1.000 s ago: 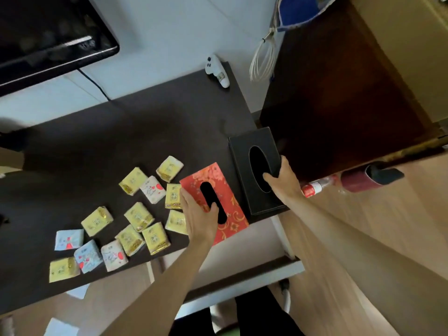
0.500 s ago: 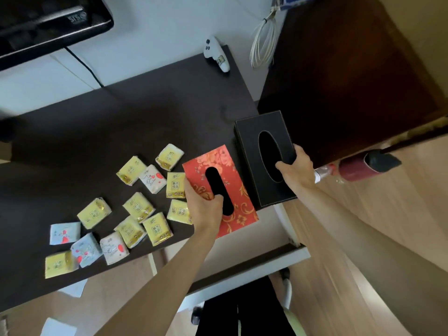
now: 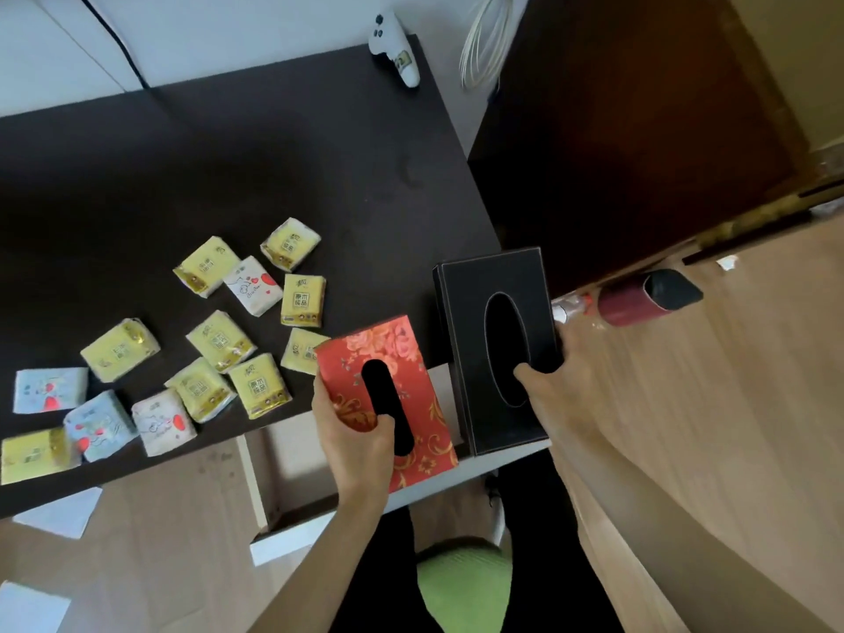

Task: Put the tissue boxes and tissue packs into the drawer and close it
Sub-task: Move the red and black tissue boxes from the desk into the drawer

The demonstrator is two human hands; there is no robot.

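Hands grip red box (image 3: pixel 392 358), black box (image 3: pixel 498 285), seemingly lifted.

A home room, likely a living room or bedroom, is indicated. A dark desk (image 3: pixel 274 166) is set against a white wall, with a white game controller (image 3: pixel 396 52) left on its far edge and a black cable (image 3: pixel 121 48) run up the wall. Wood-look flooring (image 3: pixel 730 404) is seen, plus a dark wooden cabinet (image 3: pixel 616 130). Household tissue packs (image 3: pixel 205 340) are scattered on the desk; a bottle (image 3: pixel 639 296) is laid on the floor.
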